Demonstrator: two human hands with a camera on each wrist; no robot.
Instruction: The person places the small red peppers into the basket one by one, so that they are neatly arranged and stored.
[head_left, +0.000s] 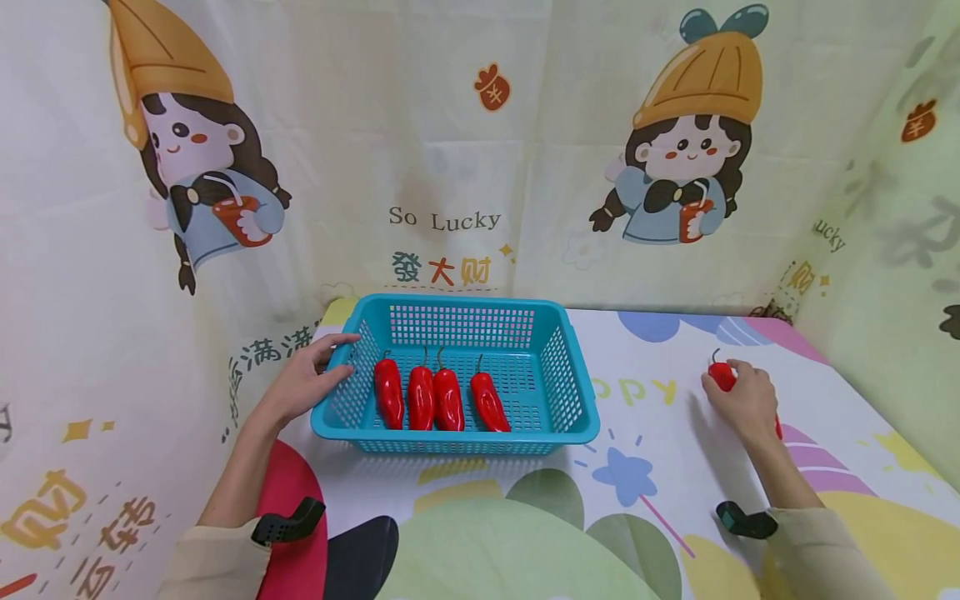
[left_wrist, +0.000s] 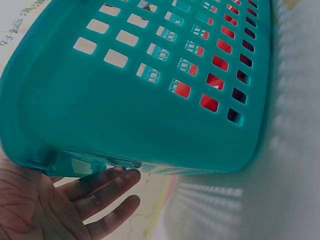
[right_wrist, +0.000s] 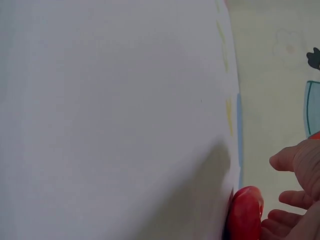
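Basket: a turquoise lattice basket (head_left: 458, 436) stands upright a little left of the middle of the head view.
Peppers inside: four red ones lie on its floor, stems toward the top of the frame: a leftmost pepper (head_left: 389, 393), a second pepper (head_left: 422, 398) and third pepper (head_left: 448, 400) side by side, and a fourth pepper (head_left: 490, 402) apart to their right.
Left hand: the left hand (head_left: 311, 382) is at the basket's left rim, thumb and index finger reaching over it; the left wrist view shows the other fingers fairly straight and spread beside the wall, not clenched.
Right hand: the right hand (head_left: 748, 400), at the right of the frame, pinches a held pepper (head_left: 722, 375) between thumb and fingers, its stem pointing up.
Red patch: another bit of red (head_left: 778, 429) shows right of the right wrist; whether it belongs to the held pepper cannot be told.
Wrists: dark units sit by both beige sleeves, near the bottom of the frame.
Table: a patterned cloth (head_left: 637, 425) covers it, with a star wand right of centre.
Backdrop: a cream curtain (head_left: 547, 167) with cartoon girls and "So Lucky" fills the upper frame.
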